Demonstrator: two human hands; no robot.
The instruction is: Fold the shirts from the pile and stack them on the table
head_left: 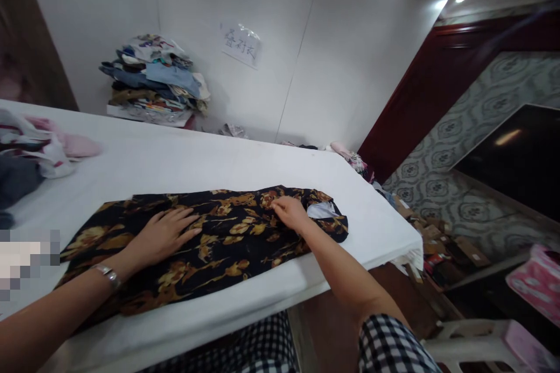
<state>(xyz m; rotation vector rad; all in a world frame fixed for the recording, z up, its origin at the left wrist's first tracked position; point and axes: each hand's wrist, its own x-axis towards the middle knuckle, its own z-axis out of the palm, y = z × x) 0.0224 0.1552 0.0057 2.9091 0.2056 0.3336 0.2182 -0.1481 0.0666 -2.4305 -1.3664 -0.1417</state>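
A black garment with a golden floral print [227, 239] lies spread lengthwise on the white table [184, 157]. My left hand [164, 233] rests flat on its left-middle part, fingers stretched out; a metal watch sits on that wrist. My right hand [289, 211] is near the garment's collar end on the right, fingers curled and pinching the fabric. A white label patch [321, 210] shows inside the collar just beyond that hand.
A stack of folded clothes [155, 78] stands at the back against the white wall. Loose garments [35, 148] lie at the table's left end. Boxes and clutter [433, 239] sit on the floor past the right edge, with a white stool [472, 344] at lower right.
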